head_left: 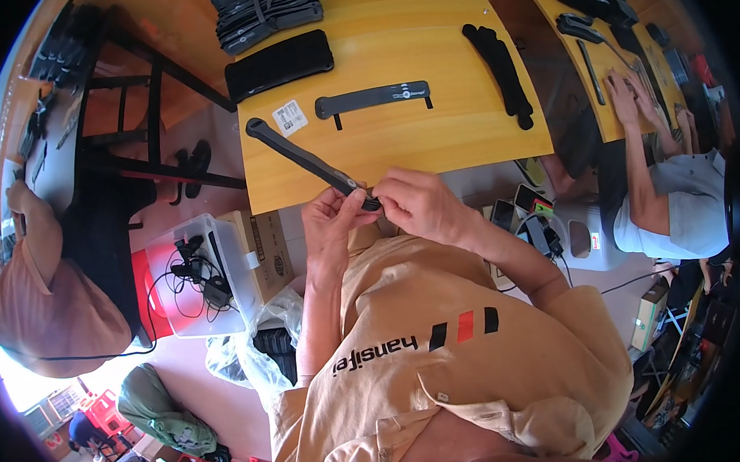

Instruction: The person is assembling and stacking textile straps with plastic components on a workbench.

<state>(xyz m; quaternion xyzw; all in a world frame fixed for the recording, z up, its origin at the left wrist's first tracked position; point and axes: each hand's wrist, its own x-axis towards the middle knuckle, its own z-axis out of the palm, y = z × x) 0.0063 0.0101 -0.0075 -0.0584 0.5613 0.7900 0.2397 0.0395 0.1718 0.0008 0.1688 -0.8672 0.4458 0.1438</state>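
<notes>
A long dark grey strap [301,158] with a rounded far end slants over the near left part of the yellow table. My left hand [330,224] is closed on its near end, the thumb on top. Fingers bent in a pinch, my right hand [422,202] meets the same end; its fingertips partly hide the hold. Beyond my hands a similar grey strap [368,100] lies flat, with two short black tabs at its lower edge. Left of that are a white printed label [289,117] and a black flat pad [280,66].
On the table [432,141], dark bundles [266,19] are stacked at the far left and black strips [502,76] lie at right. Below left stands a clear bin [233,307] with black cables [203,275]; below right, a grey bin [589,234]. Co-workers sit on both sides.
</notes>
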